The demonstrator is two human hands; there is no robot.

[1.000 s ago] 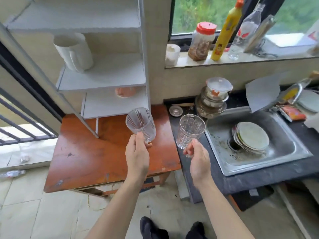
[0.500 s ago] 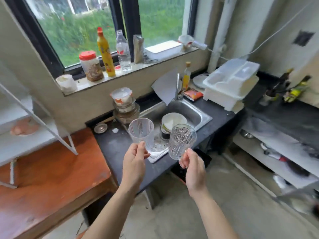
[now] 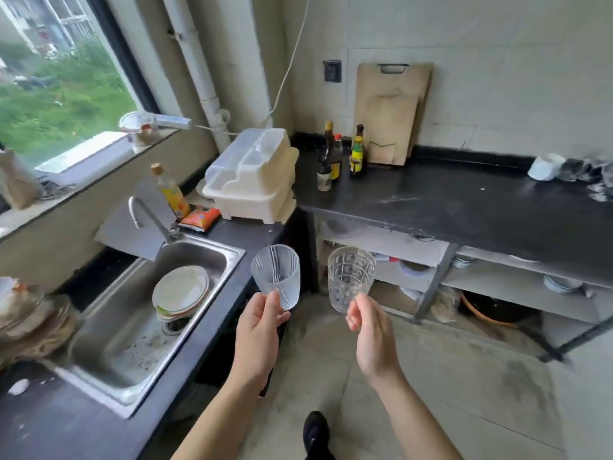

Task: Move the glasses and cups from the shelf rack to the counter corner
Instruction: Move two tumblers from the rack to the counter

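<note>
Presently, left hand (image 3: pixel 257 327) gripped a ribbed glass (image 3: pixel 276 276) and right hand (image 3: pixel 371 330) pinched a cut-pattern glass (image 3: pixel 350 277), both held upright short of the counter (image 3: pixel 464 207); best set down gently, apart.

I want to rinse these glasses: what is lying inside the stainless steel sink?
Inside the stainless steel sink, a stack of pale round plates sits over the drain. The stack hides most of the drain and anything beneath it.
</note>
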